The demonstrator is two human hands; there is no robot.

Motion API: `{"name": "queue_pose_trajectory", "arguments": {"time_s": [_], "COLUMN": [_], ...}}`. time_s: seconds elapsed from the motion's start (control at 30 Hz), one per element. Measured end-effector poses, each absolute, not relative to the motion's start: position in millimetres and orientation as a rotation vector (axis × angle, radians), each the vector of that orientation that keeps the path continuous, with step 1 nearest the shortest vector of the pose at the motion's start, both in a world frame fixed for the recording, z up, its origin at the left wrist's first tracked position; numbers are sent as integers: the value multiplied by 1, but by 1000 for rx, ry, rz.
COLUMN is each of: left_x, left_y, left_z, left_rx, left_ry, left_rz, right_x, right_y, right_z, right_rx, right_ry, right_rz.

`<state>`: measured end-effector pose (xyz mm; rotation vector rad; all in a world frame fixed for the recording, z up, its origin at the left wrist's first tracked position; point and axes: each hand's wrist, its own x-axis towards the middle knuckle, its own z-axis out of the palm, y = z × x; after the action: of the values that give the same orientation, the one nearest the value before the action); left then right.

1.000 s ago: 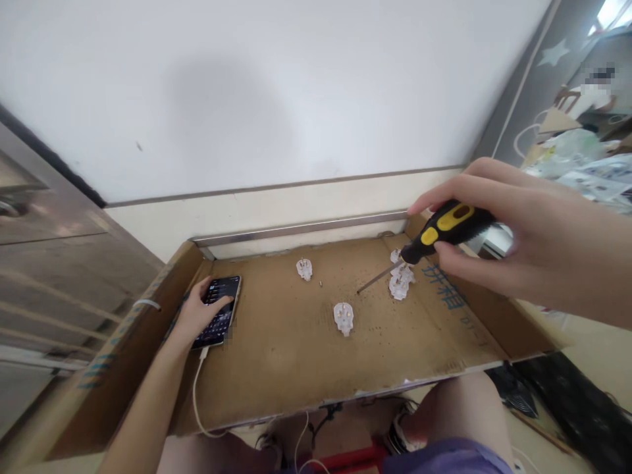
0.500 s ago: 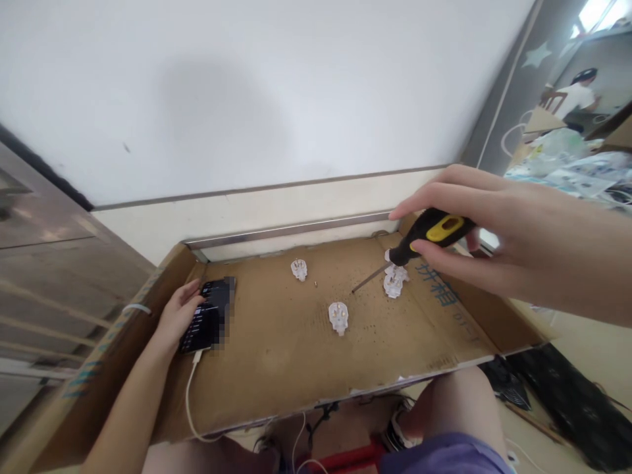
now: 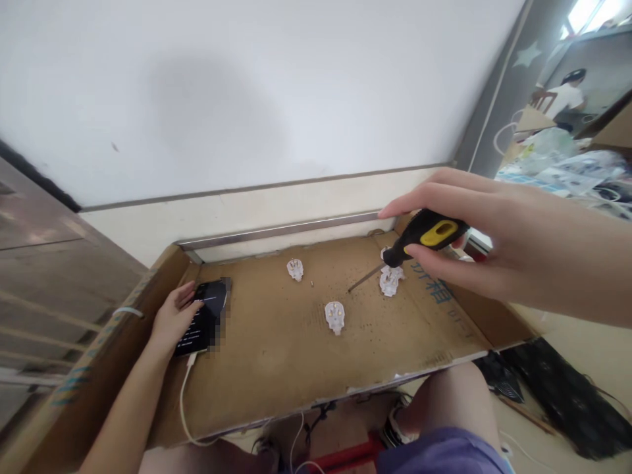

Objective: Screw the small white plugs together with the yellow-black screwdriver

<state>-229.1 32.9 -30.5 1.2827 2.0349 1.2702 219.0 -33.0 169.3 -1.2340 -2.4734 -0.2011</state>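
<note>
My right hand (image 3: 474, 230) grips a screwdriver (image 3: 428, 232) by its black and yellow handle. The index finger stretches along past the handle, and the thin shaft slants down left, its tip close to the cardboard. Below that tip lies a white plug part (image 3: 335, 317) with brass-coloured pieces. Farther back is a second white plug part (image 3: 295, 268), with a tiny brass-coloured piece (image 3: 312, 284) beside it. More white plug parts (image 3: 390, 282) cluster under the screwdriver handle. My left hand (image 3: 174, 317) rests at a black phone (image 3: 207, 309), fingers apart, one digit over the lit screen.
A shallow cardboard box (image 3: 276, 368) with raised sides lies across my knees. A white cable (image 3: 182, 401) runs from the phone over its front edge. Behind stands a white wall panel (image 3: 316, 99). At far right are plastic bags (image 3: 557, 148) and a seated person (image 3: 567, 95).
The whole view has shifted slightly. My left hand's digit reaches a little farther over the phone, whose display looks different. My right hand keeps nearly the same hold on the screwdriver.
</note>
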Motion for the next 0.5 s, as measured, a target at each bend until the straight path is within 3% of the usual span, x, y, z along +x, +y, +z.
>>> {"name": "queue_pose_trajectory", "arguments": {"time_s": [0.27, 0.5], "left_x": [-193, -201], "left_y": [-35, -79], "left_z": [-12, -30], "left_rx": [1069, 988], "left_ry": [2179, 2181], "left_rz": [1607, 1497], "right_x": [221, 219], "right_y": [-33, -31], "right_z": [172, 174], "right_rx": [-1221, -1243], "right_ry": [-2440, -2432], "right_rz": [-175, -142]}}
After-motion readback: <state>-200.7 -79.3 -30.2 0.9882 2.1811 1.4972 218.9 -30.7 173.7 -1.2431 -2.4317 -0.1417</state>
